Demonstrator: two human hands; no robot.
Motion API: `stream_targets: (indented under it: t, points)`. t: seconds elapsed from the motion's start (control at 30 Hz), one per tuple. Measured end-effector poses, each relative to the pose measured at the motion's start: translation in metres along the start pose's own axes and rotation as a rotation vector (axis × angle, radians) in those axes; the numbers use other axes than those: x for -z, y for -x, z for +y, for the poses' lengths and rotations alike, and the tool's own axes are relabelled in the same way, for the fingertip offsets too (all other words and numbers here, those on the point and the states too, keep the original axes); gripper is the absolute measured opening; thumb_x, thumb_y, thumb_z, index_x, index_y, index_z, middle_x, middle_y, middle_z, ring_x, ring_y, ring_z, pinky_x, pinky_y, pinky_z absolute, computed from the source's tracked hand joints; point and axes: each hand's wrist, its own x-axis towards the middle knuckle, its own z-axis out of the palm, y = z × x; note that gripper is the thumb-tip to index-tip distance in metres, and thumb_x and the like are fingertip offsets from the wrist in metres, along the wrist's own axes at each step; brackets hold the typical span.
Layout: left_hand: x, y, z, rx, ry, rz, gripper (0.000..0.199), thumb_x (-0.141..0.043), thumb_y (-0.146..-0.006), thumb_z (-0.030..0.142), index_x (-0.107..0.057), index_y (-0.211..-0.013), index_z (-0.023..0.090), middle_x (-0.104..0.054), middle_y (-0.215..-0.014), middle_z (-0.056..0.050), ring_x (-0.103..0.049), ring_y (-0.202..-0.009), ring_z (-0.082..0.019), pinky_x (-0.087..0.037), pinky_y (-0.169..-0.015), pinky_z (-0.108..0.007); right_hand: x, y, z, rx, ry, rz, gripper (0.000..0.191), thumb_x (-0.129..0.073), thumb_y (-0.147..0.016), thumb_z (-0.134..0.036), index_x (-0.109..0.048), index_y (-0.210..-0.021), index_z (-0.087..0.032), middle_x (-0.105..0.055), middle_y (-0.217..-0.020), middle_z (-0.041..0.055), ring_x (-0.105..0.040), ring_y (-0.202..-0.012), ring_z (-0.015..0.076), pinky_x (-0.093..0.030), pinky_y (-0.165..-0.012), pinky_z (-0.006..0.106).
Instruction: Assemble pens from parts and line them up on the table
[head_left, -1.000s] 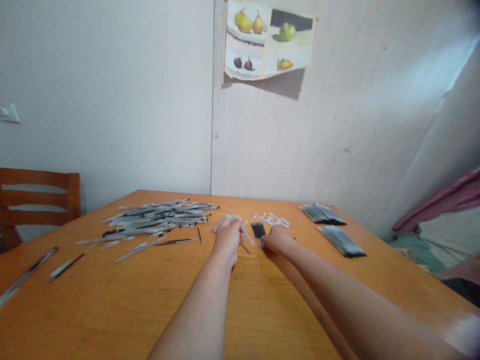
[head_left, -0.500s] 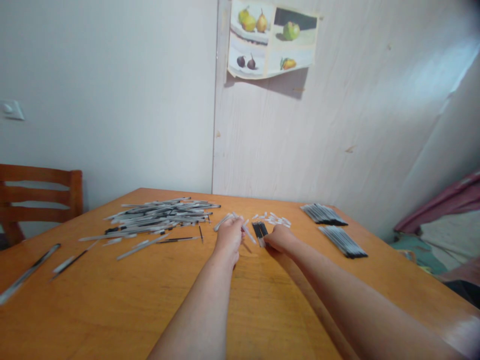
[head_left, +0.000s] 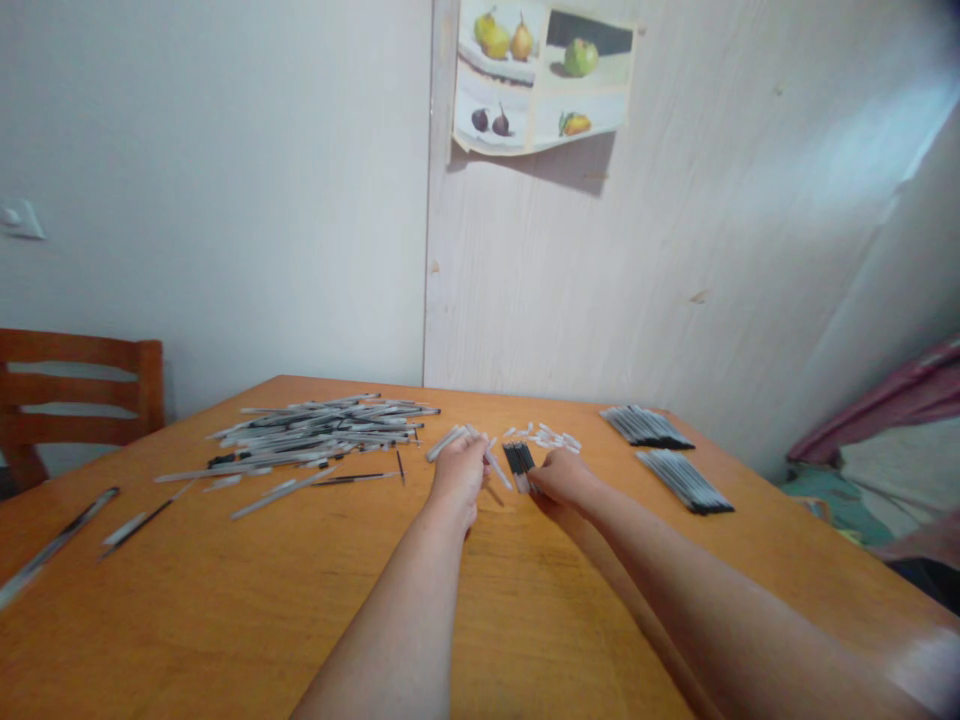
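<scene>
My left hand (head_left: 459, 472) is closed on a pale, translucent pen barrel (head_left: 499, 470), which slants out past the fingertips. More pale barrels (head_left: 445, 442) show just behind that hand. Right of it lies a short row of dark pen refills (head_left: 517, 459), side by side on the table. Against the near right end of this row is my right hand (head_left: 564, 477), its fingers curled together; what they pinch, if anything, is hidden. Small white caps (head_left: 551, 437) lie scattered behind the right hand.
A large loose heap of pens (head_left: 322, 428) covers the table's (head_left: 375, 620) back left, with stray pens and refills in front. Two neat rows of pens, one farther back (head_left: 645, 426) and one nearer (head_left: 684, 482), lie at the right. A wooden chair (head_left: 82, 390) stands left.
Both hands stay almost where they were. The whole view has shifted very slightly, and the right fingers have moved only a little at the row of refills.
</scene>
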Motion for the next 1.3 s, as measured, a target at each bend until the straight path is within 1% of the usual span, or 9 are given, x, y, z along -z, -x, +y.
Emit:
stream_targets:
  t: [0.2, 0.43, 0.6, 0.77, 0.87, 0.97, 1.1, 1.3]
  points:
    - [-0.0004, 0.0015, 0.001, 0.012, 0.0, -0.007, 0.03, -0.068, -0.07, 0.044, -0.059, -0.07, 0.016, -0.059, -0.061, -0.001, -0.047, -0.048, -0.007, -0.031, -0.047, -0.018, -0.003, 0.0014, -0.0009, -0.011, -0.001, -0.009, 0.032, -0.06, -0.072, -0.037, -0.075, -0.09, -0.016, -0.072, -0.084, 0.0143, -0.067, -0.076, 0.0245, -0.045, -0.059, 0.029]
    - [-0.0006, 0.0015, 0.0013, 0.009, -0.016, -0.001, 0.027, -0.066, -0.073, 0.041, -0.059, -0.07, 0.016, -0.058, -0.061, -0.001, -0.046, -0.049, -0.007, -0.031, -0.047, -0.018, -0.0009, 0.0008, -0.0027, -0.021, 0.011, -0.019, 0.029, -0.061, -0.07, -0.035, -0.075, -0.087, -0.016, -0.073, -0.086, 0.0159, -0.068, -0.077, 0.026, -0.046, -0.059, 0.03]
    - [-0.0007, 0.0015, 0.0008, -0.001, -0.027, 0.002, 0.025, -0.064, -0.074, 0.04, -0.059, -0.07, 0.016, -0.057, -0.061, -0.001, -0.046, -0.049, -0.008, -0.031, -0.047, -0.019, -0.001, 0.0017, -0.0039, -0.019, 0.023, -0.003, 0.027, -0.061, -0.069, -0.033, -0.075, -0.085, -0.015, -0.073, -0.088, 0.0163, -0.068, -0.08, 0.0271, -0.046, -0.06, 0.03]
    - [-0.0009, 0.002, 0.0008, 0.001, -0.011, -0.004, 0.028, -0.066, -0.072, 0.042, -0.058, -0.07, 0.016, -0.057, -0.06, -0.001, -0.046, -0.048, -0.008, -0.032, -0.047, -0.019, -0.0013, 0.0033, -0.0036, -0.002, 0.011, 0.003, 0.028, -0.06, -0.071, -0.033, -0.074, -0.087, -0.015, -0.073, -0.085, 0.0151, -0.068, -0.075, 0.0249, -0.045, -0.057, 0.029]
    - [-0.001, 0.0012, -0.0002, 0.002, -0.015, -0.001, 0.027, -0.065, -0.073, 0.041, -0.058, -0.07, 0.016, -0.056, -0.059, 0.0, -0.046, -0.048, -0.007, -0.031, -0.047, -0.019, -0.0007, 0.0043, -0.0029, 0.005, 0.007, 0.003, 0.027, -0.059, -0.072, -0.032, -0.075, -0.086, -0.015, -0.072, -0.083, 0.0141, -0.067, -0.074, 0.0233, -0.045, -0.059, 0.028]
    - [-0.0007, -0.0006, -0.002, 0.006, -0.025, -0.002, 0.027, -0.065, -0.074, 0.041, -0.058, -0.069, 0.016, -0.057, -0.059, 0.0, -0.046, -0.047, -0.007, -0.031, -0.047, -0.018, 0.0001, 0.0053, -0.0024, 0.008, 0.003, 0.004, 0.025, -0.059, -0.073, -0.03, -0.075, -0.084, -0.015, -0.072, -0.081, 0.0134, -0.066, -0.072, 0.0221, -0.044, -0.06, 0.028]
    - [0.0, -0.0022, -0.0038, 0.013, -0.036, -0.004, 0.028, -0.066, -0.073, 0.043, -0.059, -0.07, 0.015, -0.058, -0.06, 0.0, -0.047, -0.048, -0.008, -0.032, -0.047, -0.019, -0.0003, 0.0068, -0.0016, 0.013, -0.012, 0.015, 0.024, -0.06, -0.072, -0.029, -0.075, -0.079, -0.013, -0.071, -0.077, 0.0139, -0.065, -0.07, 0.0215, -0.042, -0.058, 0.027]
    - [0.0002, -0.0005, -0.0034, 0.01, -0.057, -0.019, 0.029, -0.066, -0.074, 0.043, -0.06, -0.071, 0.015, -0.059, -0.062, -0.001, -0.047, -0.049, -0.008, -0.033, -0.048, -0.019, 0.0039, 0.0103, 0.002, 0.061, -0.062, 0.053, 0.019, -0.058, -0.073, -0.028, -0.072, -0.067, -0.015, -0.069, -0.068, 0.0108, -0.062, -0.064, 0.0187, -0.036, -0.055, 0.025]
